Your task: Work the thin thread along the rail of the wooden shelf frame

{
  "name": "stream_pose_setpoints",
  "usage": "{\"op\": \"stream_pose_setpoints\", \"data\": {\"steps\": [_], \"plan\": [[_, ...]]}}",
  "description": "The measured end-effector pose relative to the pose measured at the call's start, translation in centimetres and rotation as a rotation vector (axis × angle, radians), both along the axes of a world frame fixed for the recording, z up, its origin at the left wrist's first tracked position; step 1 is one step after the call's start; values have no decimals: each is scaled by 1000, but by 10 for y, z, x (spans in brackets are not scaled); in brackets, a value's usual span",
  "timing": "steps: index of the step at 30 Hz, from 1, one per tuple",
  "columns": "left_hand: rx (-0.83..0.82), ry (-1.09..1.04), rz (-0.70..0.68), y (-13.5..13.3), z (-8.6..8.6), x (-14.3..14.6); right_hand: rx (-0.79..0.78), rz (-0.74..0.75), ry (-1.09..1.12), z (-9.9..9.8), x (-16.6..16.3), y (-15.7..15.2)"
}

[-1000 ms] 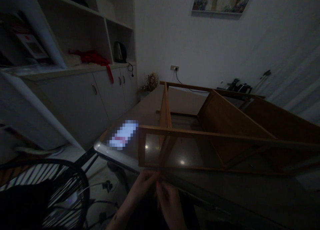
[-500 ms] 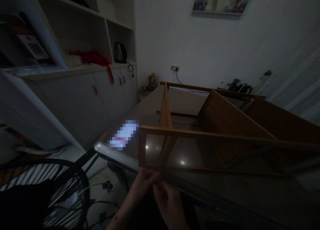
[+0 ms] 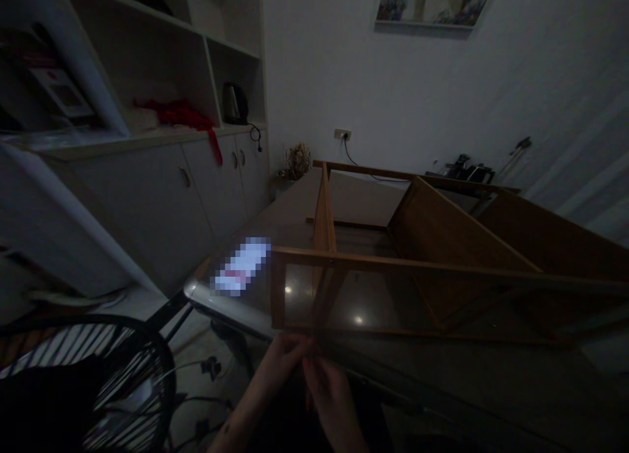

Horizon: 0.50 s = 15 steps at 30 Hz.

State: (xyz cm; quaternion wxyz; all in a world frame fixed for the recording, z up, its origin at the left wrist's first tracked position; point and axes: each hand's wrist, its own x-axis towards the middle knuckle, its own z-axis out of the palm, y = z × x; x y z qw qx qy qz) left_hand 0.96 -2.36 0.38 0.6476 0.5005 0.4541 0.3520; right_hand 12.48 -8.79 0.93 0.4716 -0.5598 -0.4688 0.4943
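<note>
Close together at the near edge of the table (image 3: 295, 207) are my two hands, their fingertips meeting. My left hand (image 3: 285, 356) is closed, fingers pinched toward the right. Just beside it, my right hand (image 3: 328, 386) is closed too, its fingertips against the left ones. Whatever sits between the fingers is too small and dark to make out. Beyond the hands a brown wooden shelf frame (image 3: 417, 264) lies on its side across the table, its shelf boards standing upright. A lit, blurred-out screen (image 3: 243, 264) rests left of the frame.
A black slatted chair (image 3: 162, 368) stands at the lower left, with cables (image 3: 211, 368) on the floor beside it. White cabinets (image 3: 162, 184) line the left wall and hold a kettle (image 3: 234, 103) and red cloth (image 3: 184, 114). Dark appliances (image 3: 472, 171) sit behind the frame.
My right hand's fingers have shifted slightly up and left against the left fingertips. My left hand stays nearly in place, and the wooden frame has not moved.
</note>
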Motion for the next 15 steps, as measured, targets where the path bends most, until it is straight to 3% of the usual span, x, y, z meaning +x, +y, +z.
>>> {"op": "stream_pose_setpoints", "data": {"steps": [9, 15], "plan": [[49, 83, 32, 0, 1, 1, -54, -55, 52, -22, 6, 4], [63, 37, -62, -1, 5, 1, -77, -34, 71, -13, 4, 0]]}}
